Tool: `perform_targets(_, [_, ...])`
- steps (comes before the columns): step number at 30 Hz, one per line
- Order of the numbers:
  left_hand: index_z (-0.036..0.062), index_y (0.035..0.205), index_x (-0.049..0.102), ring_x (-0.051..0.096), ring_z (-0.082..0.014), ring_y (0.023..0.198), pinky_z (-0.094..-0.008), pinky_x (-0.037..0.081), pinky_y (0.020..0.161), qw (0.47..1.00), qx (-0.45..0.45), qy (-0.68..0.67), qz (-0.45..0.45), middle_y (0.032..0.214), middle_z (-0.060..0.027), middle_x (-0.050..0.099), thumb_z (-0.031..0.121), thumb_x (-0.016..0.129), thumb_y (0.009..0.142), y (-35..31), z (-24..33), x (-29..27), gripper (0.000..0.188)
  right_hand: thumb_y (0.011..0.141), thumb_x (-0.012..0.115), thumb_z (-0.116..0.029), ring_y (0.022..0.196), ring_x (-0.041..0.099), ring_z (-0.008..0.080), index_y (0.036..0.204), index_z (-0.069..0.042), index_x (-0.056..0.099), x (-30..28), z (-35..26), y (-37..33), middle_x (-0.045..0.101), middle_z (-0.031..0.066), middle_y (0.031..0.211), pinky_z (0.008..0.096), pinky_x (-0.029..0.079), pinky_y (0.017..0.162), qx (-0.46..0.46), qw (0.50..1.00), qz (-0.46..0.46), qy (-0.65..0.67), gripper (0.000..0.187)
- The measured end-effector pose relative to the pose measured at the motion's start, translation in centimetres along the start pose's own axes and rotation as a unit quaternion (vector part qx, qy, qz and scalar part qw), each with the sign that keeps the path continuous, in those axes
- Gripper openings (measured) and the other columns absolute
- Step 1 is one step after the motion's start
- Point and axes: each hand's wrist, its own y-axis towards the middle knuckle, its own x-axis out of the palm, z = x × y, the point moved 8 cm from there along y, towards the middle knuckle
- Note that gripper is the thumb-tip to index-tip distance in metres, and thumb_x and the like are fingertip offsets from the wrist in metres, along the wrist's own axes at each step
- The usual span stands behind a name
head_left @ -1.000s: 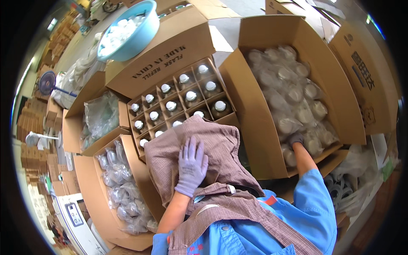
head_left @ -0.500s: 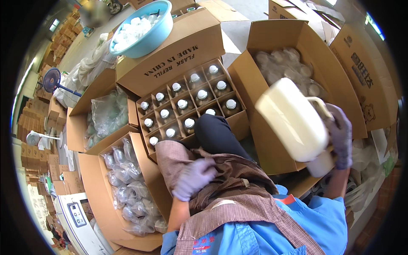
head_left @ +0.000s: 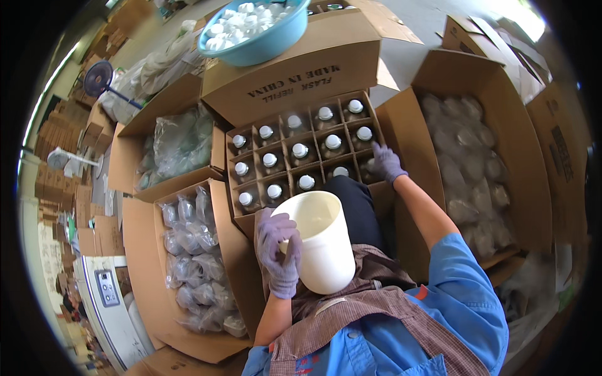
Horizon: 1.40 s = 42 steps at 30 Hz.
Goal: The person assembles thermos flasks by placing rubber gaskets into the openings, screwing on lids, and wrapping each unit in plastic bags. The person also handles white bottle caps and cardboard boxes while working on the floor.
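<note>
A cream plastic jug (head_left: 326,254) rests upright on my lap, its wide open mouth facing up. My left hand (head_left: 279,250), in a grey-purple glove, is closed round the handle on the jug's left side. In front of my knees stands a divided carton (head_left: 370,182) full of bottles, each with a white cap (head_left: 300,150) and its own cardboard cell. My gloved right hand (head_left: 390,164) reaches to the carton's right edge. Its fingers close at the top of a bottle (head_left: 369,166) in a right-hand cell, which they partly hide.
Behind the carton's raised flap sits a blue basin (head_left: 269,44) of white caps. Open boxes of plastic-wrapped items flank me: one at right (head_left: 530,213), one at near left (head_left: 147,263) and one at far left (head_left: 128,169). A fan (head_left: 98,78) stands at the far left.
The jug has passed from my right hand to my left, moving from the right onto my lap and turning mouth up. My right hand has moved left and forward to the divided carton.
</note>
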Motion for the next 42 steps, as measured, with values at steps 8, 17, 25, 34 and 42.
perform_targets(8, [-0.0021, 0.113, 0.064, 0.063, -0.0284, 0.106, -0.0423, 0.047, 0.098, 0.954, -0.195, -0.206, 0.095, 0.11, -0.0148, 0.066, 0.029, 0.044, 0.104, 0.7, -3.5, -2.1, 0.038, 0.069, 0.08, -0.033, 0.112, 0.056, 0.0373, 0.133, -0.011, 0.047, 0.1, -0.6, -0.1, 0.057, 0.0184, 0.12, 0.0448, 0.05, 0.093, -0.116, 0.991, -0.025, -0.063, 0.075])
perform_targets(17, [-0.0002, 0.143, 0.04, 0.061, -0.0243, 0.109, -0.0386, 0.053, 0.093, 0.61, -0.523, -0.534, -0.264, 0.129, -0.0184, 0.057, 0.077, 0.036, 0.091, 5.4, -10.3, 10.4, 0.094, 0.069, 0.079, -0.029, 0.097, 0.057, 0.0306, 0.128, -0.012, 0.055, -28.6, -21.0, -14.3, 0.059, 0.0093, 0.105, 0.0429, 0.05, 0.084, -0.519, 0.841, 0.146, -0.046, 0.067])
perform_targets(25, [0.0046, 0.143, 0.044, 0.059, -0.0237, 0.118, -0.0386, 0.048, 0.102, 0.55, -0.298, -0.771, -0.118, 0.132, -0.0127, 0.059, 0.045, 0.05, 0.101, 6.0, -8.7, 8.3, 0.059, 0.057, 0.085, -0.012, 0.117, 0.056, 0.0342, 0.122, -0.005, 0.06, -31.7, -24.6, -16.0, 0.059, 0.0134, 0.126, 0.043, 0.045, 0.098, -0.506, 0.834, 0.082, 0.203, 0.07])
perform_targets(34, [0.0081, 0.154, 0.027, 0.039, -0.0196, 0.134, -0.0329, 0.029, 0.113, 0.762, -0.261, -0.579, -0.126, 0.146, -0.0107, 0.04, 0.047, 0.062, 0.09, 2.2, -3.3, 2.7, 0.082, 0.068, 0.085, -0.032, 0.12, 0.052, 0.0215, 0.133, 0.0, 0.053, -23.3, -23.2, -13.6, 0.054, 0.0099, 0.124, 0.0338, 0.041, 0.105, -0.334, 0.838, -0.218, 0.373, 0.08])
perform_targets(42, [0.0028, 0.152, 0.026, 0.034, -0.0242, 0.14, -0.0387, 0.027, 0.117, 0.823, -0.178, -0.536, -0.07, 0.149, -0.0137, 0.036, 0.056, 0.06, 0.092, 0.0, -4.1, 6.6, 0.087, 0.056, 0.083, -0.005, 0.122, 0.053, 0.0198, 0.135, 0.0, 0.049, -21.0, -19.9, -18.1, 0.056, 0.0101, 0.13, 0.036, 0.043, 0.105, -0.226, 0.818, -0.394, 0.353, 0.086])
